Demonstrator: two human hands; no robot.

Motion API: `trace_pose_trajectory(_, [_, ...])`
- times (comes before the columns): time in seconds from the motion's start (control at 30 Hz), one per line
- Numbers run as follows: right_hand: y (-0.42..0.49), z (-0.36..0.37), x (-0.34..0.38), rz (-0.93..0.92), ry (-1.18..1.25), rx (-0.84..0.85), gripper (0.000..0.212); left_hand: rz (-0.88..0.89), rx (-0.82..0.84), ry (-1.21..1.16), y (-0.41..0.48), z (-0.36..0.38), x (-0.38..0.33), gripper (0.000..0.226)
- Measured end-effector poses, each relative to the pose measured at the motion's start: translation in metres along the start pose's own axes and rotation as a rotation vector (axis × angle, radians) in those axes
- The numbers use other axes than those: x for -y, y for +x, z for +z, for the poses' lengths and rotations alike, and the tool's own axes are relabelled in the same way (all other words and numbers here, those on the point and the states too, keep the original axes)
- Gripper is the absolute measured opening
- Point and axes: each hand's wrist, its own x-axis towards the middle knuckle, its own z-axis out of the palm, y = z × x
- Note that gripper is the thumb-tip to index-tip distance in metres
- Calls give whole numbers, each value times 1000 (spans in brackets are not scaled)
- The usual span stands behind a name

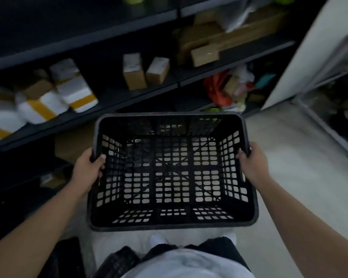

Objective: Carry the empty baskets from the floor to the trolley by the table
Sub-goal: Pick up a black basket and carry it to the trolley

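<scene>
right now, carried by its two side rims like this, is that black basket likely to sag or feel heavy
Probably neither. The black basket keeps a straight rim between the left hand and right hand, so it looks stiff. Its walls and base are open lattice and it is empty, so likely light for its size.

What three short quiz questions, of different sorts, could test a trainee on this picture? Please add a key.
1. True or false: the black basket holds parcels.
2. Which hands grip the basket? A) left only B) right only C) both
3. Fill in: the small brown boxes stand on a dark ____.

Key:
1. False; the floor shows through its grid bottom.
2. C; the left hand and the right hand each hold a side rim.
3. Shelf.
</scene>
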Motion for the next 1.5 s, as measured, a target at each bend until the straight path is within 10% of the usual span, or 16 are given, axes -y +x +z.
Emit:
trace_pose_trajectory(0.5, [25,-307,-214,318,56,-440,17,259,447,104,-27,375,-266,13])
trace_pose_trajectory(0.97, [138,-400,-320,668,97,-785,28,438,859,197,17,698,-476,20])
trace_pose_trajectory(1.5, [328,-513,-534,818,155,-776,25,249,885,246,0,1045,-579,31])
